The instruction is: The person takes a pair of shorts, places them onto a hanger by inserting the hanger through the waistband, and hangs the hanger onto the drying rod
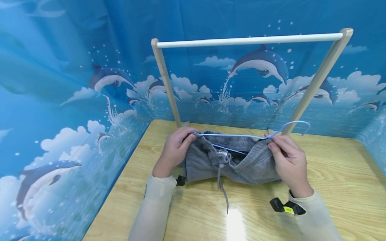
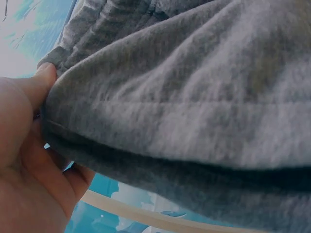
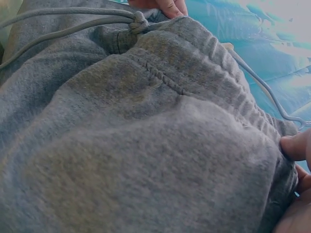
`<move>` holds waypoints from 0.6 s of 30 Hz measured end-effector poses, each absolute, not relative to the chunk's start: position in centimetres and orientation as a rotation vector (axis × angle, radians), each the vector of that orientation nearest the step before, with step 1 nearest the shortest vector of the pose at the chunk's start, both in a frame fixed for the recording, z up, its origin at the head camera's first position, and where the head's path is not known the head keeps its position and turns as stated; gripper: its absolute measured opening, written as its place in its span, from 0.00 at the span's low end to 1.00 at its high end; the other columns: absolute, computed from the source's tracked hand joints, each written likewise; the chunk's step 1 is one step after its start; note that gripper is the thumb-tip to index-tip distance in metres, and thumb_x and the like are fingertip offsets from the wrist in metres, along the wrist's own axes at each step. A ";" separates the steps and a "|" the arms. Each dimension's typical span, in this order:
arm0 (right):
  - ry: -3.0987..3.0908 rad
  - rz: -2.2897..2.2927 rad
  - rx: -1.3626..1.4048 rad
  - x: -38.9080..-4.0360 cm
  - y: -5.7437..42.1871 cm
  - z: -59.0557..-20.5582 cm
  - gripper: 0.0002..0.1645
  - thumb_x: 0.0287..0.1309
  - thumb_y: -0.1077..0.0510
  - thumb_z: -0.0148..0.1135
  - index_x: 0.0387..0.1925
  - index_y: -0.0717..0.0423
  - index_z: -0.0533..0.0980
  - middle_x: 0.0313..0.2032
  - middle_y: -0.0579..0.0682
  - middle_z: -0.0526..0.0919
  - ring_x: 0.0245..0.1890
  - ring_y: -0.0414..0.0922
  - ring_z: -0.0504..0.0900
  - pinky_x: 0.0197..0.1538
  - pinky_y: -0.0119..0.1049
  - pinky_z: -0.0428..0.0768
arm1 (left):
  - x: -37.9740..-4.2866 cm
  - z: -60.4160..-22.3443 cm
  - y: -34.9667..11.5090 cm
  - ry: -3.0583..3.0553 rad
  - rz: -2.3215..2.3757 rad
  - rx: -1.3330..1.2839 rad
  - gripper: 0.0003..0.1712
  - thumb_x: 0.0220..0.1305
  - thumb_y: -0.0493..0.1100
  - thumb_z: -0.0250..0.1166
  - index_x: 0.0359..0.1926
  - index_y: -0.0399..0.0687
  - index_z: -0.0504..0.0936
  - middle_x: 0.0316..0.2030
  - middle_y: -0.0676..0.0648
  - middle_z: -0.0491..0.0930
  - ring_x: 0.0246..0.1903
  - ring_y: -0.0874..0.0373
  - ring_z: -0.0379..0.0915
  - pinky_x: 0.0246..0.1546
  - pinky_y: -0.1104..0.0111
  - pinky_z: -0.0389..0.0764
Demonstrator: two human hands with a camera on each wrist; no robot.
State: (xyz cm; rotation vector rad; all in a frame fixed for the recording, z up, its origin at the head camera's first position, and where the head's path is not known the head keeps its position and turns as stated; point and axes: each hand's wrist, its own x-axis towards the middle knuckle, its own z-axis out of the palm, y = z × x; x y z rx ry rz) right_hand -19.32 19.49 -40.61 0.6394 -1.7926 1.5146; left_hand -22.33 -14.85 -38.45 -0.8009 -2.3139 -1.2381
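Grey drawstring pants (image 1: 199, 164) stand bunched over the table with the waistband facing up. A light blue clothes hanger (image 1: 235, 135) runs along the waist opening, its hook curving out at the right. At the left corner of the waistband, my left hand (image 1: 176, 149) pinches the cloth between thumb and fingers, close to the hanger's end. My right hand (image 1: 291, 162) pinches the right side of the waistband, just below the hook. The knotted drawstring (image 1: 222, 174) dangles down the front. Close up in the right wrist view, the gathered waistband (image 3: 209, 63) lies beside my thumb.
Behind the pants rises a rack with a white crossbar (image 1: 250, 41) and wooden posts (image 1: 319, 80). The light wood table (image 1: 340, 180) extends to both sides. A blue dolphin-print backdrop (image 1: 193, 20) surrounds it at the back and left.
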 end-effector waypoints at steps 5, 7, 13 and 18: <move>-1.811 1.478 0.625 -19.3 19.4 -40.7 0.19 0.54 0.87 0.59 0.47 0.81 0.81 0.46 0.48 0.87 0.50 0.40 0.85 0.47 0.25 0.78 | -22.4 -38.6 -14.4 -2.299 -1.200 -0.822 0.13 0.78 0.43 0.58 0.54 0.48 0.86 0.49 0.50 0.86 0.50 0.58 0.80 0.49 0.59 0.81; -1.823 1.469 0.626 -19.3 19.2 -40.7 0.19 0.53 0.87 0.59 0.47 0.79 0.82 0.46 0.49 0.88 0.49 0.39 0.85 0.47 0.25 0.78 | -22.4 -38.8 -14.1 -2.313 -1.196 -0.829 0.13 0.78 0.43 0.58 0.53 0.48 0.86 0.49 0.50 0.86 0.50 0.59 0.80 0.51 0.59 0.81; -1.862 1.463 0.691 -19.4 18.5 -41.2 0.21 0.53 0.88 0.59 0.47 0.76 0.83 0.45 0.53 0.88 0.46 0.38 0.85 0.42 0.22 0.77 | -22.2 -39.2 -12.4 -2.426 -1.119 -0.878 0.14 0.79 0.47 0.57 0.52 0.50 0.85 0.43 0.52 0.85 0.42 0.61 0.79 0.46 0.61 0.80; -1.885 1.449 0.679 -19.4 18.3 -41.3 0.21 0.52 0.88 0.60 0.46 0.75 0.84 0.43 0.54 0.88 0.45 0.37 0.85 0.42 0.21 0.78 | -22.0 -39.5 -11.1 -2.464 -0.991 -0.901 0.13 0.78 0.49 0.57 0.51 0.51 0.86 0.39 0.54 0.84 0.36 0.63 0.78 0.41 0.63 0.79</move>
